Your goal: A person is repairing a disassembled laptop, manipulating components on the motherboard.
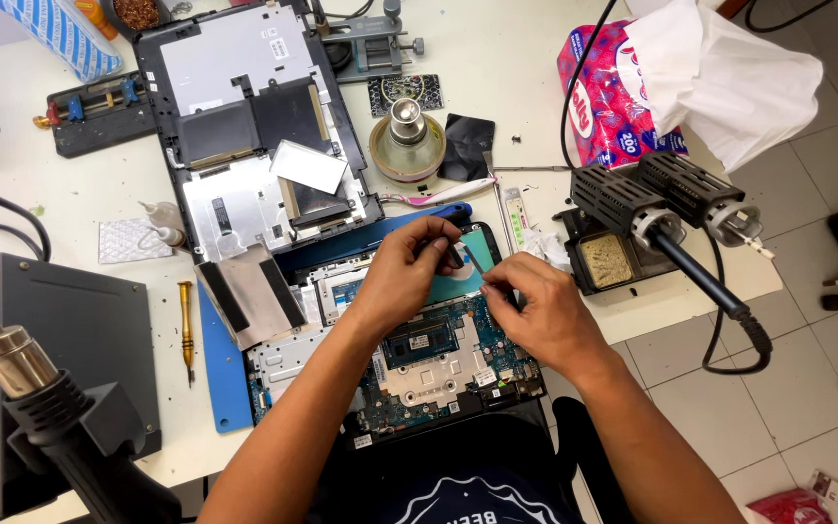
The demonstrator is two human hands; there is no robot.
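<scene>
White workbench (70, 204), left hand (404, 272) and right hand (545, 315) pinching thin tweezers (472, 258) over opened laptop board (438, 354), wrists bent inward

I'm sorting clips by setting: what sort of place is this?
Most likely an electronics repair bench: an opened laptop with its circuit board bared under both hands, a soldering iron in its stand, and a hot-air gun on a white worktable.

Opened laptop base (419, 349), blue circuit board exposed, flat on blue mat (220, 378), thin dark strip (472, 257) above it
</scene>
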